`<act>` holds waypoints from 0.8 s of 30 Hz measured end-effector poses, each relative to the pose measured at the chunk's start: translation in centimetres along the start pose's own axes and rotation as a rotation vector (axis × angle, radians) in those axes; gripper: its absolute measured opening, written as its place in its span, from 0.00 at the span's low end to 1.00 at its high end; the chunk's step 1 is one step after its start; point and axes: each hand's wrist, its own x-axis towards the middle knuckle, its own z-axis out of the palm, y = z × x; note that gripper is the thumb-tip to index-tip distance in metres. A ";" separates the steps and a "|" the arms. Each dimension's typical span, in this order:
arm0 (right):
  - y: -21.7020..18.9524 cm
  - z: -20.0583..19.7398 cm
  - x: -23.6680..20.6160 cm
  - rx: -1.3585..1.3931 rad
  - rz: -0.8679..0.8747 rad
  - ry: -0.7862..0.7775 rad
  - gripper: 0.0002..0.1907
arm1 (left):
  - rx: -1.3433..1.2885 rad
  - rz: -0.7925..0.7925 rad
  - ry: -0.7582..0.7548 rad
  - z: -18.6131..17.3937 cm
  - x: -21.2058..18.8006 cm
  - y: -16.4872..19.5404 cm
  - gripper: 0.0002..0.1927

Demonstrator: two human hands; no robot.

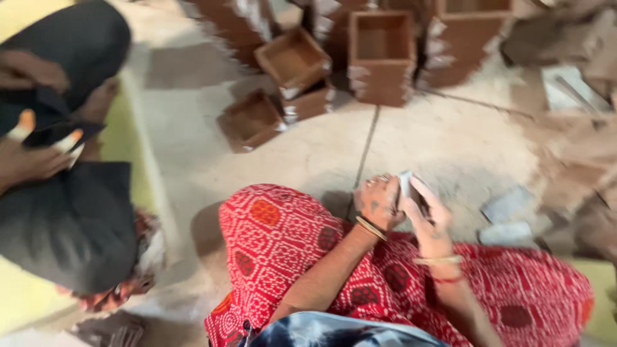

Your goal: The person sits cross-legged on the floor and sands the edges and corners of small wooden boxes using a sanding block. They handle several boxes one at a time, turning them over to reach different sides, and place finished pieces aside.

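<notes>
My left hand (378, 200) and my right hand (429, 218) meet over my lap, above my knees in red patterned cloth (289, 238). Both hold a small pale folded piece (407, 186), paper or card, pinched between the fingers. The picture is blurred, so I cannot tell exactly what the piece is. I wear bangles on both wrists.
Several open brown wooden boxes (380, 54) stand and lie on the pale concrete floor (450, 141) ahead. Pale scraps (508, 205) lie to the right of my knee. Another person in dark clothes (71, 225) sits at the left, a hand (32, 160) raised.
</notes>
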 end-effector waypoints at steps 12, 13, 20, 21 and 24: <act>9.3 3.8 1.8 -0.335 -0.243 -0.093 0.38 | -0.037 -0.006 0.013 4.8 -5.5 -4.1 0.22; 9.4 3.8 2.7 -0.330 -0.266 -0.093 0.39 | -0.026 0.001 -0.001 4.4 -4.9 -4.3 0.20; 10.4 6.5 -1.3 -0.505 -0.323 -0.138 0.41 | -0.035 0.051 0.058 7.4 -7.1 -8.4 0.24; 10.2 6.8 -1.5 -0.518 -0.338 -0.160 0.40 | -0.003 0.115 0.174 7.7 -7.4 -9.1 0.25; 10.8 7.8 -1.1 -0.508 -0.321 -0.190 0.39 | -0.007 -0.075 -0.067 9.4 -8.2 -9.9 0.15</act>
